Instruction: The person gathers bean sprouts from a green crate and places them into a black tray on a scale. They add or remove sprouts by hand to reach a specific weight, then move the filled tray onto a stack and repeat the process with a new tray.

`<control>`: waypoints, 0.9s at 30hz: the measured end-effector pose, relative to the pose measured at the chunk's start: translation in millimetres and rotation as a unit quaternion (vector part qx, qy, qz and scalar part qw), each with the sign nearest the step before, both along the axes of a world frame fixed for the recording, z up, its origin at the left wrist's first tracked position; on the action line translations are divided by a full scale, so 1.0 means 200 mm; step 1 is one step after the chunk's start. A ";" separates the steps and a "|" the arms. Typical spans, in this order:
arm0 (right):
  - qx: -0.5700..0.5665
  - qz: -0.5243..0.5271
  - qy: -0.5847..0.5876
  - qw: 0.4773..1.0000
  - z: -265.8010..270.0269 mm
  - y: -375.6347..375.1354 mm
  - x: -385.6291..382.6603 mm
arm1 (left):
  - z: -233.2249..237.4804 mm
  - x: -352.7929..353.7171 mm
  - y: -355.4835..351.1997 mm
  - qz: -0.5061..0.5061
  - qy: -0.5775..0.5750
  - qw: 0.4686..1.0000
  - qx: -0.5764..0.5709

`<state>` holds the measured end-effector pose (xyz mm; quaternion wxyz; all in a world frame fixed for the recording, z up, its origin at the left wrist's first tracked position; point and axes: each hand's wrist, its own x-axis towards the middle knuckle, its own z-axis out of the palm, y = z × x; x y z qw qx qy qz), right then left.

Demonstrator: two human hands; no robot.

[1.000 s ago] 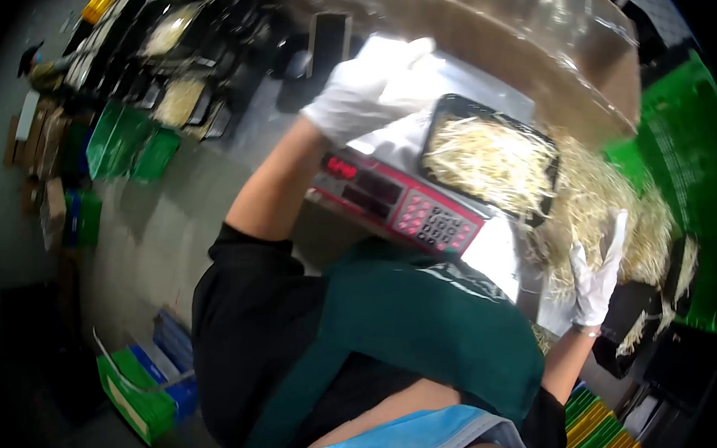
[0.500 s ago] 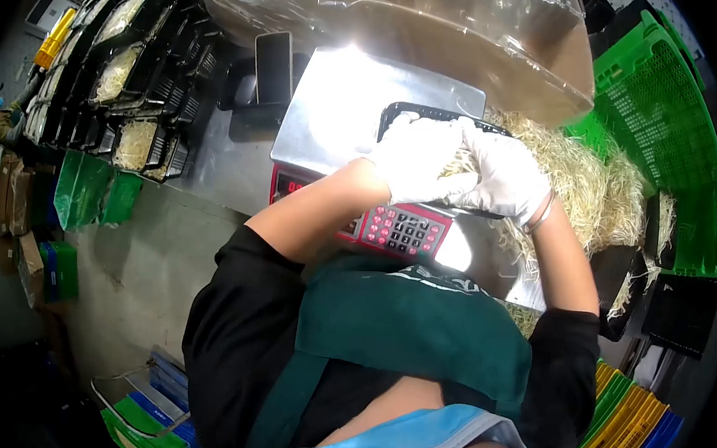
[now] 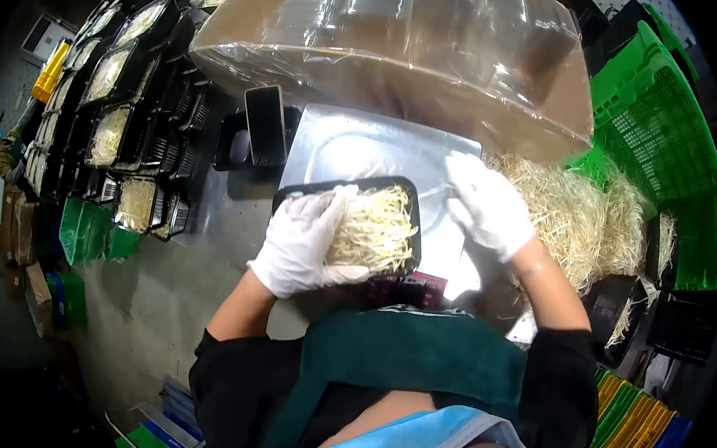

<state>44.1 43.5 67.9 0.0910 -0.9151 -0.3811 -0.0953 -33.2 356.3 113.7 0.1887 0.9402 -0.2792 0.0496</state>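
One tray (image 3: 416, 229) at seven o'clock on scale (image 3: 442, 176), left hand (image 3: 293, 248) clamped on; right hand (image 3: 494, 214) uncurled, three o'clock; tilt could spill sprouts (image 3: 380, 221)

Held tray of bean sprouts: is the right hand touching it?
No, the left hand holds the tray, while the right hand is apart from it.

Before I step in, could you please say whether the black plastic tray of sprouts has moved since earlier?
Yes, the tray has shifted left across the silver-topped weighing scale, away from the loose sprout pile.
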 end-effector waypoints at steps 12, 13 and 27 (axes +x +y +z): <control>-0.042 -0.201 0.052 0.977 0.37 0.01 0.94 | 0.00 0.15 -0.22 -0.022 0.079 0.997 0.013; -0.067 -0.171 0.038 0.982 0.24 0.04 1.05 | 0.01 0.14 -0.21 -0.017 0.079 0.997 0.006; 0.131 0.005 0.033 0.991 0.25 0.16 0.41 | -0.02 -0.01 0.06 0.139 0.005 0.990 0.003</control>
